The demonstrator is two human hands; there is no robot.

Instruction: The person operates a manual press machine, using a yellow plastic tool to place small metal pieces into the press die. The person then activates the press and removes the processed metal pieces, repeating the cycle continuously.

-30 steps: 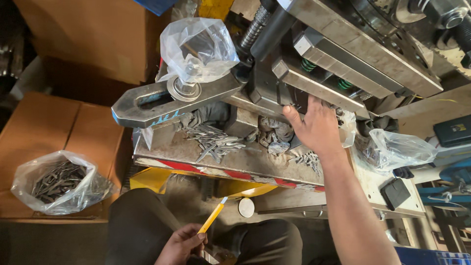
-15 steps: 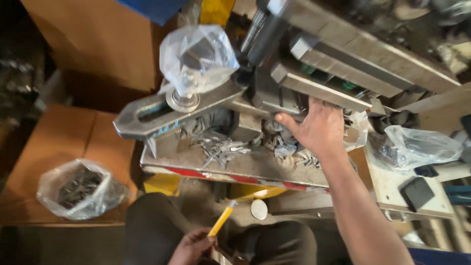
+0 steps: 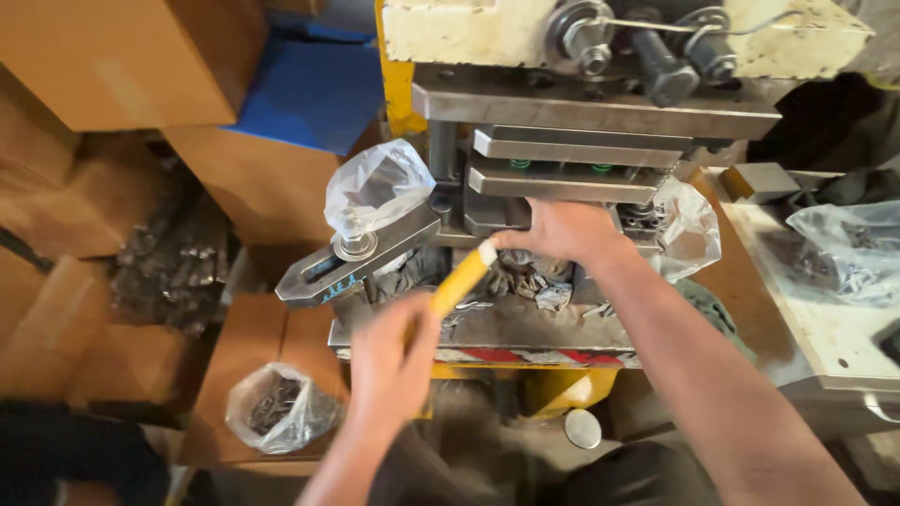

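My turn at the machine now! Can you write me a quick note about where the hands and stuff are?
Left hand: closed round a yellow stick, its tip pointed in under the press plates.
Right hand: reaching into the same gap under the plates; whether it holds anything cannot be told.
Things: loose metal pieces lie on the press bed. A bag of metal parts sits on a cardboard box lower left; an inflated clear bag sits on the steel clamp arm.
Done: cannot be told.
Left: both hands are inside the press area.
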